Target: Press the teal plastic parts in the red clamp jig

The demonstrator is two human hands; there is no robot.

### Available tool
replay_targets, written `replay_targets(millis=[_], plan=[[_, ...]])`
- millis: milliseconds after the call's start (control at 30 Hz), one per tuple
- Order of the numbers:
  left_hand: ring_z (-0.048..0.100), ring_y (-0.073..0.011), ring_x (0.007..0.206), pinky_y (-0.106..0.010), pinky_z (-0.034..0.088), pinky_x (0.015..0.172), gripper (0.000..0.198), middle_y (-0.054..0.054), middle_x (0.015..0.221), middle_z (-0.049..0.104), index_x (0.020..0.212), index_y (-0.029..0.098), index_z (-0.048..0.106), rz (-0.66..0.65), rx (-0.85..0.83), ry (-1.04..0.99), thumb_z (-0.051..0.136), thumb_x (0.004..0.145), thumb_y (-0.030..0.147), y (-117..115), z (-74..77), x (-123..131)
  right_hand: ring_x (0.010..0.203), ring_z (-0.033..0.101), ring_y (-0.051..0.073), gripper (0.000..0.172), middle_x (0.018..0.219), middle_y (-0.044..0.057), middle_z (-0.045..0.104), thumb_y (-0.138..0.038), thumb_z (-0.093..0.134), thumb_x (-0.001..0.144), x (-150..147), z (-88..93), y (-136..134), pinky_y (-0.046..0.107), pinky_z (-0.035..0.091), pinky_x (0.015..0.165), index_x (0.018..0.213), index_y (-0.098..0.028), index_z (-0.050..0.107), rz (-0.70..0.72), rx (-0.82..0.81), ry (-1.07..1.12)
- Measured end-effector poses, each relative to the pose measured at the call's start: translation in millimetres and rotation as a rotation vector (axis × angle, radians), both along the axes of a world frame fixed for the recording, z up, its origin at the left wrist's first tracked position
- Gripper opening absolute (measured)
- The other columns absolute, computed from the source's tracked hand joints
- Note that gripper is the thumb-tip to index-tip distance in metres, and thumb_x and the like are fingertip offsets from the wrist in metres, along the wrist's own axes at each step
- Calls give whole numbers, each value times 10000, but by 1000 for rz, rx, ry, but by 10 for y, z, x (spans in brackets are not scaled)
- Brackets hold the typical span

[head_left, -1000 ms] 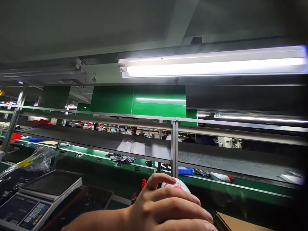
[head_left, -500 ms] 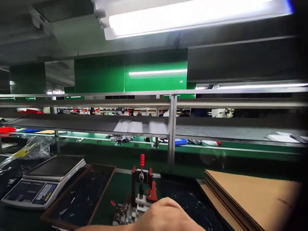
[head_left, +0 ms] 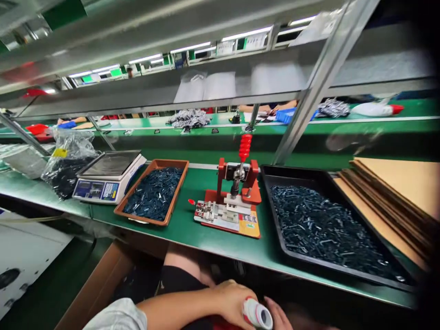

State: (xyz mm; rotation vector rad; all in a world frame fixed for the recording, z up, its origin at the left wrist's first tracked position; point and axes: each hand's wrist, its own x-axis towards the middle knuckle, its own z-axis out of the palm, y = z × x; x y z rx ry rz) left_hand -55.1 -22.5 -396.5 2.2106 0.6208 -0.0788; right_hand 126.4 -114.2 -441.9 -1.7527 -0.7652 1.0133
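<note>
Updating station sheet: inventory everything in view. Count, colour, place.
Plastic bottle: 1, white with red, in left hand
Metal clamp fixture: 1, red and silver, green bench
Rectangular plastic tray: 1, brown, left of fixture
Larger plastic tray: 1, black, right of fixture
Small parts: uncountable, dark, in both trays
Boxy digital scale: 1, white, left of brown tray
Plastic bag: 1, clear, dark contents, left of scale
Flat cardboard sheets: stack, tan, right of black tray
Plastic packets: 3+, white, shelf
Crumpled heaps: 2, silvery, far bench
Plastic bin: 1, blue, far bench
Co-worker's arm: 1+, bare, far bench
Left hand: 1, bare, around bottle
Right hand: 1, bare, beside bottle
</note>
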Motion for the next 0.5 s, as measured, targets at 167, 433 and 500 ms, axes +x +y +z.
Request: replay_targets(millis=[167,433,500], plan=[[670,-307,1096,-381,495,940,612,-44,1165,693,1215,249,586,54,55,61,854,719,488,-4,-519,-134,896,708,353,630,977,118,736,-719,669,619,-26,65,-216,393,628,707,984,-209,724,-74,-74,18],[668,-304,1093,-389,503,909,585,-53,1155,690,1187,235,589,-86,25,161,846,726,486,-28,-620,-29,1177,595,323,404,1237,112,655,-443,555,896,-162,402,-282,485,497,1060,1198,-231,720,508,70,-414],[667,-309,1087,-398,501,910,603,-59,1150,689,1186,230,591,-88,36,187,848,722,516,-24,-636,-36,1188,578,317,410,1267,107,634,-381,504,916,-174,378,-288,475,494,1060,1241,-234,707,580,51,-487]])
